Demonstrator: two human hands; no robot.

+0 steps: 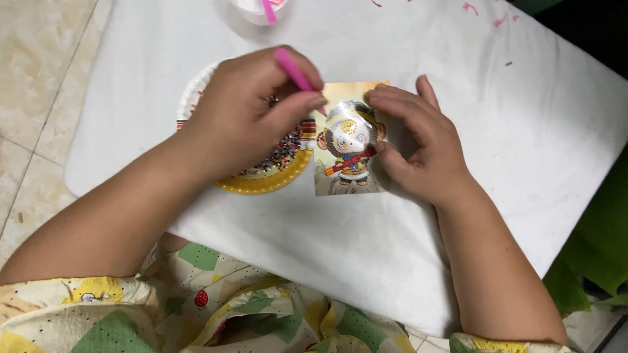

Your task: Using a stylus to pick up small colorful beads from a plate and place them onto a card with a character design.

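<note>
Fingers of the right hand [418, 140] are pinning the picture card [348, 140] flat mid-bench while the left hand [245, 114] is gripping a pink pen [294, 70], seemingly dotting beads beside the bead plate [275, 180].

You have a white cloth [458, 72] spread over the table, flecked with pink scraps [484, 14] near its far edge. A clear cup [256, 9] stands at the top. Beige floor tiles [39, 72] show left, green leaves [592, 255] right.
</note>
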